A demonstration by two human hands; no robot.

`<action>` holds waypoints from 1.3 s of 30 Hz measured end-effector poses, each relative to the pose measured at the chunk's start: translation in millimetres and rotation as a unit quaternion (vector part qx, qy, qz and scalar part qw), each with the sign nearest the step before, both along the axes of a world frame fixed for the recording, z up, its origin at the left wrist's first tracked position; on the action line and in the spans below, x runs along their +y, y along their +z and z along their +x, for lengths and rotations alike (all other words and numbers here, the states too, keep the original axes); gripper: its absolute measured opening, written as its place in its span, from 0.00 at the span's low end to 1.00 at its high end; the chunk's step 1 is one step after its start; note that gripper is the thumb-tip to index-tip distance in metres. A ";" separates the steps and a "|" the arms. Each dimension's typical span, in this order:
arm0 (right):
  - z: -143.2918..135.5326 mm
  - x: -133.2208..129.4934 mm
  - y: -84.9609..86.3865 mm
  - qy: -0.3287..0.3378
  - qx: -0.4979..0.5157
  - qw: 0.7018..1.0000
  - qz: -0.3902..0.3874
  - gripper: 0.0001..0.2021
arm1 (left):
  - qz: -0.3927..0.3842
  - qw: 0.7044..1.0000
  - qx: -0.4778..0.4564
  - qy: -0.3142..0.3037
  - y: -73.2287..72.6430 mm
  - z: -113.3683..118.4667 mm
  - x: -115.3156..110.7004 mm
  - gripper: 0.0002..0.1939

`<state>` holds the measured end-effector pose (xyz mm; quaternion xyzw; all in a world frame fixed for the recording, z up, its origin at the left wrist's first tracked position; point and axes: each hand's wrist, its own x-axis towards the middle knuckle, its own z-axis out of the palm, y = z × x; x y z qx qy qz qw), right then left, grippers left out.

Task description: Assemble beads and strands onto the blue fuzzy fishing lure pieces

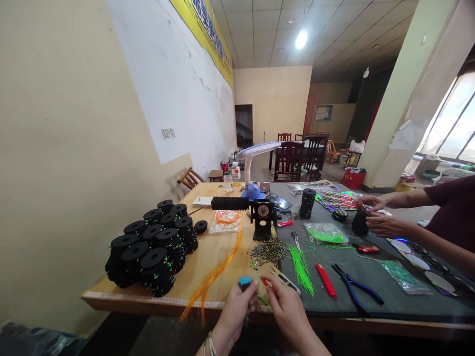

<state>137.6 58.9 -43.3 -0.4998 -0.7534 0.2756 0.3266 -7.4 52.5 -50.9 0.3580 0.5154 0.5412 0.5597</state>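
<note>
At the table's front edge, my left hand is closed round a small bundle with a turquoise top; its lower part is hidden in the fist. Just to the right, the thumb and fingertips of my right hand are pinched together. A bit of red shows at those fingertips, too small to name. Green scraps lie between and below the hands. Beyond them is a heap of small metallic beads. Small snips lie beside my right hand, and bright green strands spread to its right.
Black foam spools crowd the left side. A black winding device stands mid-table near a lamp. Orange strands hang over the front edge. Pliers and a red lighter lie right. A co-worker's hands hold a black spool.
</note>
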 end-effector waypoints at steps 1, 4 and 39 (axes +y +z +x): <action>0.9 0.4 -2.1 0.006 0.024 1.000 -0.004 0.17 | -0.013 1.000 -0.009 -0.013 1.1 -1.2 0.1 0.27; 6.3 0.3 -1.9 0.046 0.050 0.998 0.004 0.17 | -0.028 0.999 -0.015 -0.036 5.2 -6.0 2.3 0.26; 16.3 4.3 13.3 0.070 -0.180 0.973 0.127 0.18 | 0.093 0.974 0.199 -0.061 12.2 -18.1 14.6 0.08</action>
